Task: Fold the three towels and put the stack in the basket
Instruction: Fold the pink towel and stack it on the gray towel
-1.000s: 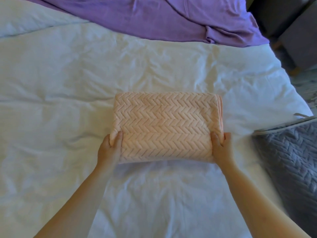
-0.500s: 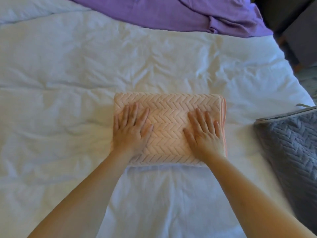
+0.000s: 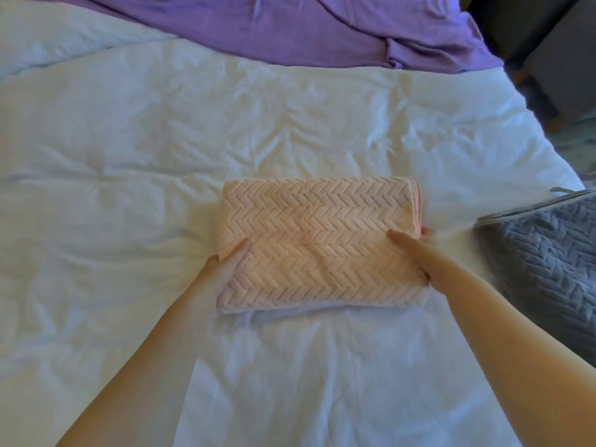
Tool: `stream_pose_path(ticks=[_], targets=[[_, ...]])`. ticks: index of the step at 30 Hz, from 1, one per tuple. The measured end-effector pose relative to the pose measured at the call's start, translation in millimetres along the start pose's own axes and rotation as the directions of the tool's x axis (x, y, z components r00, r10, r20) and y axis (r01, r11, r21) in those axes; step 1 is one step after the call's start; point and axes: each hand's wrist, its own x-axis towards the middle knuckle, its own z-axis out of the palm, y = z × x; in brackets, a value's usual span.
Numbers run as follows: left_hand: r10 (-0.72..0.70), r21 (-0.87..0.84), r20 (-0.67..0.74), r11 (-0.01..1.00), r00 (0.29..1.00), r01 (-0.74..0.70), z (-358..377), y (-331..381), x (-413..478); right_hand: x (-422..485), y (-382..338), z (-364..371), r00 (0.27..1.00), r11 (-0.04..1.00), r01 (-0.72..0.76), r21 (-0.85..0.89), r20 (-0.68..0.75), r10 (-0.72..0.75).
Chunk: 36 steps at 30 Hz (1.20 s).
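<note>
While the folded peach towel stack lies on the white bed, its long axis running left to right, the left hand and right hand clasp its short ends, thumbs on top; the grey basket sits nearer the right hand.

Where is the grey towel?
In the head view, the grey towel lies on the white bed at the far right, beside the folded pink towel.

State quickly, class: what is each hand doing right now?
Left hand: holding the folded pink towel at its left edge, thumb on top.
Right hand: holding the same towel at its right edge, thumb on top.
</note>
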Motion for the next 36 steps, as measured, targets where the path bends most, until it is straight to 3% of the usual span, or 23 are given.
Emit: stream_pose_path(ticks=[2, 7, 12, 18, 25, 31, 36], targets=[[0.017, -0.046, 0.059, 0.999, 0.998, -0.014, -5.0, 6.0, -6.0, -10.3, -4.8, -3.1, 0.999, 0.999, -0.043, -0.004, 0.017, 0.044], [0.223, 0.036, -0.066, 0.975, 0.973, -0.221, -18.9, 24.5, -31.8, -58.5, -6.1, -10.3, 0.999, 0.999, 0.049, 0.015, -0.018, -0.048], [0.412, 0.131, -0.023, 0.904, 0.911, -0.406, -18.9, 48.7, -72.3, -119.4, 10.9, -47.9, 0.998, 0.979, 0.058, 0.196, -0.016, -0.056], [0.379, 0.068, 0.251, 0.911, 0.891, -0.407, 20.5, 80.2, -122.0, -175.0, 34.5, -114.8, 0.983, 0.940, 0.151, 0.307, -0.149, -0.110], [0.398, 0.035, 0.420, 0.891, 0.815, -0.453, 107.4, 94.3, -184.9, -220.9, 78.4, -199.7, 0.950, 0.920, 0.180, 0.348, -0.305, -0.071], [0.471, 0.074, 0.430, 0.832, 0.771, -0.549, 188.9, 84.6, -221.6, -221.3, 121.1, -265.9, 0.920, 0.896, 0.214, 0.388, -0.390, -0.051], [0.484, 0.082, 0.367, 0.833, 0.794, -0.546, 248.9, 63.6, -232.5, -192.1, 141.5, -322.9, 0.944, 0.915, 0.183, 0.360, -0.325, -0.061]])
